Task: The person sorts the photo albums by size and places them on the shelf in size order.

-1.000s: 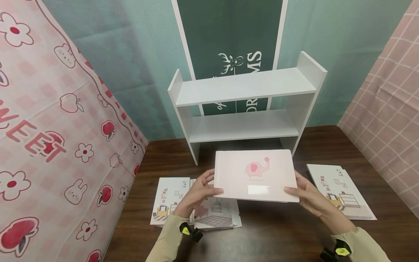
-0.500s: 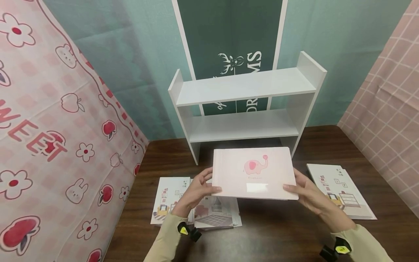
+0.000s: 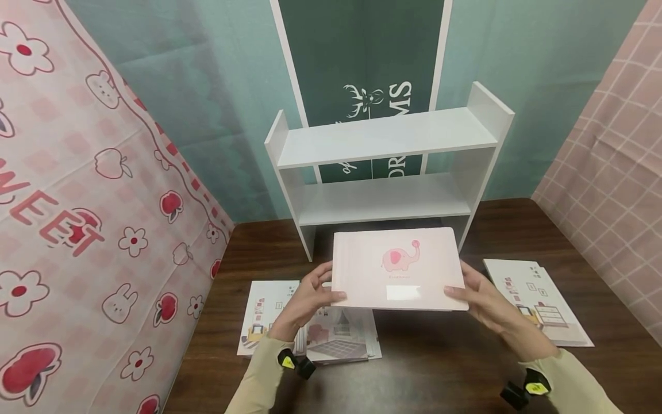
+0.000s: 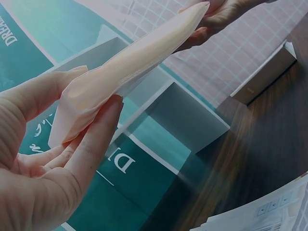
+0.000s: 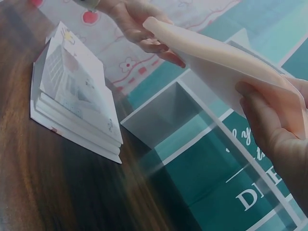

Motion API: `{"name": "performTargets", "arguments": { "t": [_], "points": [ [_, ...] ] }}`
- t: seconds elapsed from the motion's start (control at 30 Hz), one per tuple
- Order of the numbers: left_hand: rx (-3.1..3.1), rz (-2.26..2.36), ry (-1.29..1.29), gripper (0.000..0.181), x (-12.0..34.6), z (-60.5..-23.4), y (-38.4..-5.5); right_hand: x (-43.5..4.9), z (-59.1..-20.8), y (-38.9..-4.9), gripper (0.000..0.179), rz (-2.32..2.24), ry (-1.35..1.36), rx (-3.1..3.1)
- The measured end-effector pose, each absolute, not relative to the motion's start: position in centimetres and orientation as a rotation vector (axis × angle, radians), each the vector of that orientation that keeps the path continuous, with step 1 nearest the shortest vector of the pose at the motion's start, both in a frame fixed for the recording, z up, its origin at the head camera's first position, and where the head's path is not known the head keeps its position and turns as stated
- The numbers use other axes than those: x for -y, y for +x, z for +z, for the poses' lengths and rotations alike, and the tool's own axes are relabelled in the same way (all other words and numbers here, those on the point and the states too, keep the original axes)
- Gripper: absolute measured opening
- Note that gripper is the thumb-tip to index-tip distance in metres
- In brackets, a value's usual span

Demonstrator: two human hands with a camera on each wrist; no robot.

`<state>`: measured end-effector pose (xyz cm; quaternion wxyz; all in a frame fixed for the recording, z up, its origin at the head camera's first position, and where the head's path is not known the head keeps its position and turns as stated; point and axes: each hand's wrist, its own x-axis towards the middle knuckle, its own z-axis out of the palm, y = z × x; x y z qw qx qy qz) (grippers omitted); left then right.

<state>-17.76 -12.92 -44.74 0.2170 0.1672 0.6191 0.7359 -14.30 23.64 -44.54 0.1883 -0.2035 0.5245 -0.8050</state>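
A pink album (image 3: pixel 362 267) with an elephant drawing on its cover is held up above the table, in front of the shelf. My left hand (image 3: pixel 305 299) grips its left edge, thumb on top and fingers beneath. On the opposite edge my right hand (image 3: pixel 485 300) pinches it the same way. Seen edge-on in the left wrist view, the album (image 4: pixel 108 79) is thick at the end near my left hand. In the right wrist view the album (image 5: pixel 211 57) stretches between both hands. Its underside is hidden in the head view.
A white two-tier shelf (image 3: pixel 385 198) stands at the back of the dark wood table (image 3: pixel 424 374). Stacked white books (image 3: pixel 341 339) lie at the left, partly behind my left arm. More white books (image 3: pixel 540 305) lie at the right. Patterned cloths hang around the table.
The album has risen slightly and shifted a little left, toward the shelf, with both hands still holding it. The books and shelf stay put.
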Motion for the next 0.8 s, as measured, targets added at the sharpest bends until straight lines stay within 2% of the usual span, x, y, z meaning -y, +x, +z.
{"name": "performTargets", "arguments": {
  "t": [0.8],
  "points": [
    [-1.702, 2.073, 0.508, 0.073, 13.6, -42.8, -17.8, -23.0, -42.8, -14.4, 0.066, -2.304, -0.597, -1.400]
  ]
}}
